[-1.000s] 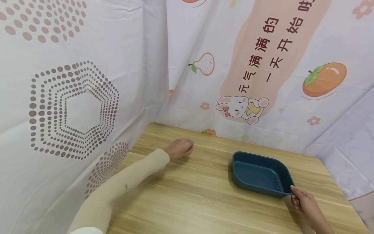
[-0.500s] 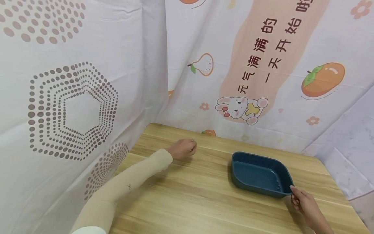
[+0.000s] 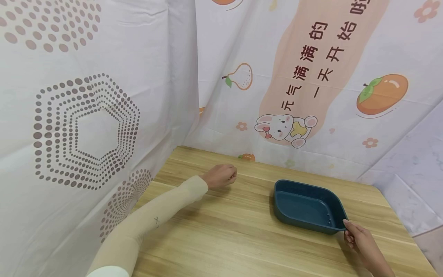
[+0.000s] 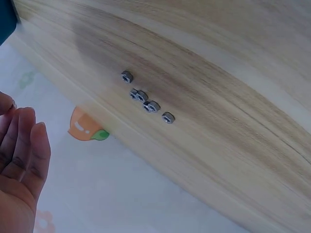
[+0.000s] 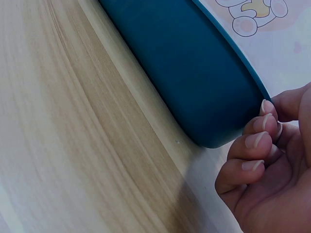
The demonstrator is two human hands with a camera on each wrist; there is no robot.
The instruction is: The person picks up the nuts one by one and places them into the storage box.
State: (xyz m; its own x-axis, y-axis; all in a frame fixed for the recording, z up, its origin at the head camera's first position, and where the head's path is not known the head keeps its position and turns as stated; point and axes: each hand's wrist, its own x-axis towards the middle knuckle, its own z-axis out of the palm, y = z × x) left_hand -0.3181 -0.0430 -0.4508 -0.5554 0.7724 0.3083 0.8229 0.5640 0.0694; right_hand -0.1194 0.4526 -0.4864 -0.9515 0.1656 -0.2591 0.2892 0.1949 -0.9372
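Six nuts (image 4: 142,95), one blue tray (image 3: 301,206)

We are counting six nuts near the desk's (image 3: 235,238) far edge, showing only in the left wrist view; the head view is showing about three dark pieces (image 3: 329,221) inside the tray, toward the right edge. The left hand's (image 3: 219,176) grip is pinching a mostly hidden tiny item (image 4: 14,106), the right hand's (image 3: 361,240) the tray's rim.

The rounded, open tub (image 3: 304,207) is solid dark teal; small metal nuts (image 4: 142,96) are silver-grey; the streaky-grained wooden tabletop (image 3: 221,238) is yellow-brown; the white cloth curtain (image 3: 152,57) bears brown-dotted hexagons (image 3: 37,135).
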